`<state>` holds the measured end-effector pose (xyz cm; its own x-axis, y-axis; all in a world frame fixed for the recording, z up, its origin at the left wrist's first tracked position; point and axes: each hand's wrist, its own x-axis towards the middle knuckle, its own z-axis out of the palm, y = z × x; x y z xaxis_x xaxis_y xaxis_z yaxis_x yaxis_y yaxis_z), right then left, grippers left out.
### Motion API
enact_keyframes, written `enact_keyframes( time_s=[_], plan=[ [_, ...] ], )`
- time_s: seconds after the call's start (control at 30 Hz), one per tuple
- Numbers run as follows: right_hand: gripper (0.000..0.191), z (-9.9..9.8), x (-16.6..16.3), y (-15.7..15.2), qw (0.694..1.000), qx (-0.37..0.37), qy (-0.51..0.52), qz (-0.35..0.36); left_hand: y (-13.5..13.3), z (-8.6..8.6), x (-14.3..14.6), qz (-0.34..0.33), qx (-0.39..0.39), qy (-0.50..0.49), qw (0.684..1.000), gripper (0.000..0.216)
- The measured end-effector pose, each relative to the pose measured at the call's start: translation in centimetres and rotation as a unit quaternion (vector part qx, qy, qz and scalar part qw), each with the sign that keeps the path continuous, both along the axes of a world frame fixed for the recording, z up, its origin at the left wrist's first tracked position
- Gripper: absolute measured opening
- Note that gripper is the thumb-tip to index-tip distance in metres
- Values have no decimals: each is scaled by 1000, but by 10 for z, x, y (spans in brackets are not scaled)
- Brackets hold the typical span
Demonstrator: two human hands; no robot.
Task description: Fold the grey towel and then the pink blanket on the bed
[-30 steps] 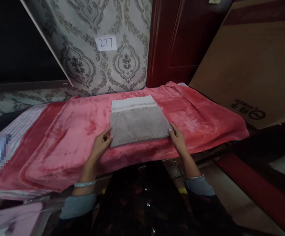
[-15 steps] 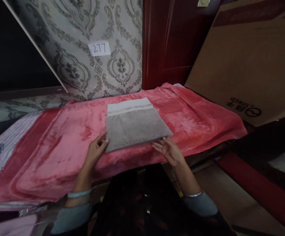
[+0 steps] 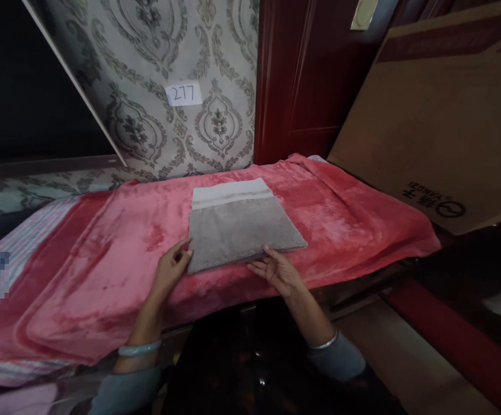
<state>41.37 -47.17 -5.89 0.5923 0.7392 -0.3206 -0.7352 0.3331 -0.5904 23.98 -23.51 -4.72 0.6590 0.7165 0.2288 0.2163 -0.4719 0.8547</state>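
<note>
Folded towel: a soft grey rectangular cloth with a white band across its far end (image 3: 244,230), lying flat on the blanket, in front of the wall.
Left hand: the left hand (image 3: 173,265) is at the towel's left edge near the close corner, thumb and forefinger curved toward each other; whether they pinch the cloth, I cannot tell.
Right hand: the right hand (image 3: 276,271) is at the towel's near edge, palm turned up, fingers spread, thumb tip at the rim.
Blanket: pink-and-red plush fabric (image 3: 146,242), draped with loose folds over a striped cloth (image 3: 45,230) at the left.
Wall: grey damask-patterned wallpaper (image 3: 219,69) bearing a white paper card marked 277 (image 3: 184,93).
Far right: a large brown cardboard box (image 3: 440,127), tilted.
</note>
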Motion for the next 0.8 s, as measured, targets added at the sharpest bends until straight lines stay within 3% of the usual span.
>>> enact_keyframes(
  time_s=[0.27, 0.5, 0.63, 0.8],
  plan=[
    [29, 10, -7, 24, 999, -17, 15, 29, -1, 1, -1, -4, 25, 3, 1000, 58],
    [26, 7, -12, 32, 999, -10, 45, -10, 2, 0, -4, -5, 48, 7, 999, 60],
    [27, 29, -17, 36, 997, -11, 64, -38, 3, 0, -5, 3, 30, 0, 1000, 63],
    [32, 57, -32, 40, 995, 36, 63, -72, -1, 6, -10, 63, -35, -73, 995, 66]
  ],
)
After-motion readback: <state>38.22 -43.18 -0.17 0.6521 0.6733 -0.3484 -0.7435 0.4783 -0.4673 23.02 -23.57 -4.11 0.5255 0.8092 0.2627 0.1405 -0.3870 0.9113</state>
